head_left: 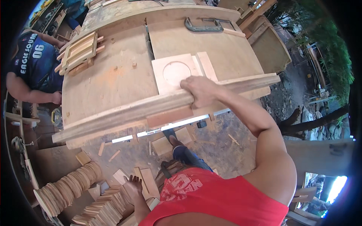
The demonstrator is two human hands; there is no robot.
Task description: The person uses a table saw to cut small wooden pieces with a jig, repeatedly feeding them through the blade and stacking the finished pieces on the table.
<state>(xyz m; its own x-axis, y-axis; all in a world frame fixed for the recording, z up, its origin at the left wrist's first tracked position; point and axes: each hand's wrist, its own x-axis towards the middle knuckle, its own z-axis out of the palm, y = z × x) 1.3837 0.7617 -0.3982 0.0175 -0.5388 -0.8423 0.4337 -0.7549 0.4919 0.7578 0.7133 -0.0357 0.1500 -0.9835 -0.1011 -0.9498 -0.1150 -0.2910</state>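
Note:
My right hand (201, 90) is closed over the near wooden rail (135, 111) of the plywood work table. Its knuckles lie against the corner of a pale square board (162, 77) with a round recess, which lies flat beside a narrow wooden strip (206, 66). Low on my left, my left hand (134, 186) is open with its fingers apart and nothing visible in it. Near that hand are flat wooden boards (150, 182) and a stack of pale wooden pieces (107, 205). A thin dark slot (149, 43) runs across the table top beyond the square board.
A grey C-clamp (203, 26) sits at the table's far right. A slatted wooden frame (79, 52) and small wood blocks lie on the left half. Another person (37, 64) stands at the left edge. A row of round wooden discs (69, 186) rests at lower left.

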